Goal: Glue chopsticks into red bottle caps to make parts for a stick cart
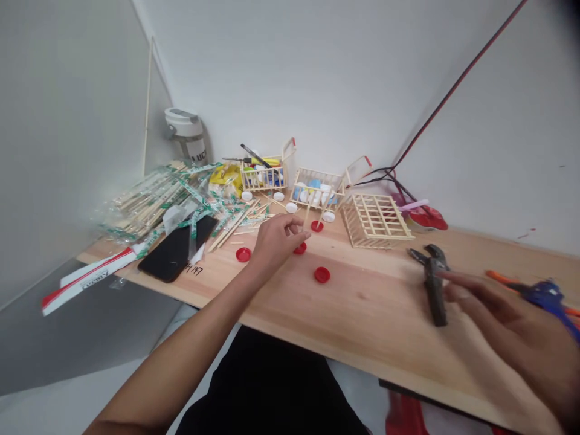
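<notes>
My left hand (275, 243) reaches out over the wooden table (371, 314), fingers curled together in a pinch just above a red bottle cap (299, 248). What the pinch holds, if anything, is not visible. More red caps lie around it: one to the left (243, 254), one nearer me (322, 275), one farther back (317, 226). My right hand (498, 314) is at the right, slightly blurred, fingers stretched out and touching dark pliers (434, 284) that lie flat on the table.
Two small carts of wooden sticks (265, 175) (317, 188) hold caps and tools at the back, beside a stick cage (374, 220). Wrapped chopsticks (154, 199), a black phone (176, 254) and a bottle (188, 136) are left. A blue glue gun (546, 296) lies right. Cables (453, 90) run up the wall.
</notes>
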Action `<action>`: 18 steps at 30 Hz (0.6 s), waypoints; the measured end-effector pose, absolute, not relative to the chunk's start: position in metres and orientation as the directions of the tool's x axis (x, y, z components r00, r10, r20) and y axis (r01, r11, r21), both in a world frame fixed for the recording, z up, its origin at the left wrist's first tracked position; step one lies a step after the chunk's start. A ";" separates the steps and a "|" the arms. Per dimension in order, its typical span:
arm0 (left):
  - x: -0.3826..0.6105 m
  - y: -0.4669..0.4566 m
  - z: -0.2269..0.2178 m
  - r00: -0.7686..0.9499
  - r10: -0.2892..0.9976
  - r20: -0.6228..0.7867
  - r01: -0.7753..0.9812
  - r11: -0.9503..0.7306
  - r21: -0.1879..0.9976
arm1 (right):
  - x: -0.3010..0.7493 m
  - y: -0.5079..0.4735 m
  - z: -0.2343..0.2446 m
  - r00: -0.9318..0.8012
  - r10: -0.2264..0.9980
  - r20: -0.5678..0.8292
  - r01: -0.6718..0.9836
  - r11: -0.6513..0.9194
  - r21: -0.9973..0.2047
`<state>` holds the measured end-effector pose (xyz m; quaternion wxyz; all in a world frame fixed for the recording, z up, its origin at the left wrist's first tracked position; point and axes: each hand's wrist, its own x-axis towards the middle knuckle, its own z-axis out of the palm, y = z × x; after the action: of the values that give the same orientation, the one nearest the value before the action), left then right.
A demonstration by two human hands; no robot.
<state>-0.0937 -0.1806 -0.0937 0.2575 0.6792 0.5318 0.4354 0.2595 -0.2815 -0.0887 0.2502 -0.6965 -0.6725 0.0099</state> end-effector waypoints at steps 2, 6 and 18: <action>-0.093 -0.179 -0.095 0.066 0.933 0.354 0.491 -0.339 0.803 | 0.225 -0.273 -0.093 0.081 0.986 0.147 0.788 0.027 -0.615; -0.092 -0.180 -0.094 0.072 0.919 0.387 0.480 -0.372 0.795 | 0.159 -0.265 -0.099 -0.081 0.996 -0.037 0.452 0.004 -0.892; -0.079 -0.231 -0.072 -0.041 0.939 0.341 0.167 -0.330 0.929 | 0.055 -0.258 -0.096 -0.247 0.935 -0.254 -0.556 -0.352 -0.753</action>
<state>-0.0791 -0.2307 -0.0719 0.3485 0.5984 0.4622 0.5539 0.0550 -0.2578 -0.0961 0.5021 -0.3526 -0.2684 0.7426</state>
